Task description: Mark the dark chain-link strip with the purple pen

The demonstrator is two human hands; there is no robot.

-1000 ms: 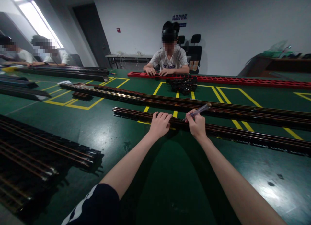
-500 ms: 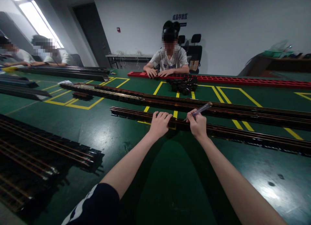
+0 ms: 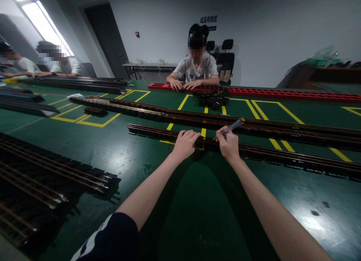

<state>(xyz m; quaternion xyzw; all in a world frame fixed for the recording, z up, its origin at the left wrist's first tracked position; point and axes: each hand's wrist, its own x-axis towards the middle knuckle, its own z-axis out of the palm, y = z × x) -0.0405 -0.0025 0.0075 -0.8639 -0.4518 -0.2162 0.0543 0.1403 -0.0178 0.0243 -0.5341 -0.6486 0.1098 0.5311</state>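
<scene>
A long, narrow black rail (image 3: 270, 154) with copper-coloured strips along it lies crosswise before me on the green table. My left hand (image 3: 184, 143) rests over it, fingers curled across its top toward the far edge; the thumb is hidden. Just to the right, my right hand (image 3: 229, 145) is closed like a pen grip around a slim pointed tool with a translucent handle (image 3: 233, 126). The tool's thin tip points down and left at the rail between my hands. Whether the tip touches the rail is too small to tell.
Several similar rails (image 3: 180, 117) lie just beyond, with more stacked rails (image 3: 56, 167) at the near left. A pile of black parts (image 3: 213, 99) sits by a red slotted rail (image 3: 282, 93), where a person (image 3: 197, 69) works opposite. Two more people sit far left.
The tool and my right hand have shifted very slightly left. My left hand stays at almost the same spot on the rail.
</scene>
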